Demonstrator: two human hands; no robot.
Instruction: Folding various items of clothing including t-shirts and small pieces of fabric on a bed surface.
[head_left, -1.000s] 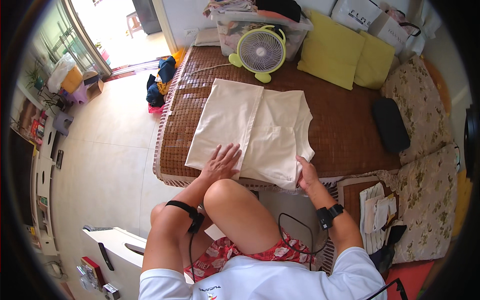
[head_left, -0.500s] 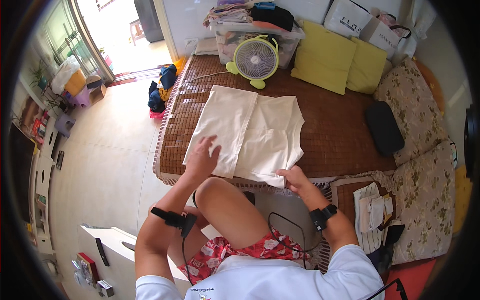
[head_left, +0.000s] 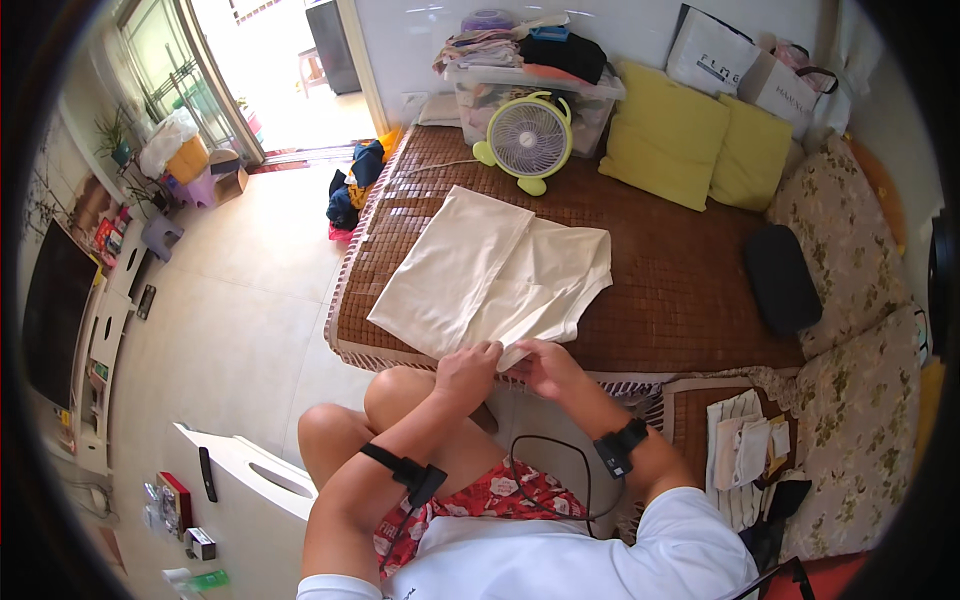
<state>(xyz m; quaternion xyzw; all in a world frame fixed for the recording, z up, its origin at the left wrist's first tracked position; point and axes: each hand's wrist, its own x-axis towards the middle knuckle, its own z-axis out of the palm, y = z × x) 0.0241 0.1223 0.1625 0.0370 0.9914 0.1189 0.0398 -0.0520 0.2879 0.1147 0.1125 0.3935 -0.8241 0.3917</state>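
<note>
A cream shirt [head_left: 445,265], partly folded, lies flat on the brown woven mat [head_left: 665,290] in front of me. Its left part forms a smooth layer with a straight edge, and the right part is creased. At the near edge my left hand [head_left: 468,374] is closed, fingertips pinching the cloth. Close beside it, to the right, my right hand [head_left: 545,367] grips the same edge between thumb and fingers. A small gathered corner of fabric shows between the two hands.
A green fan [head_left: 530,140] stands at the mat's far side before a clear bin [head_left: 590,110] heaped with clothes. Yellow cushions [head_left: 665,135] lean at the back, and a black case [head_left: 783,278] lies right. Folded clothes [head_left: 740,445] sit at lower right.
My left hand has come off the top of the shirt and moved right and nearer to grip its edge. My right hand has shifted left along that edge; the near cloth is now bunched.
</note>
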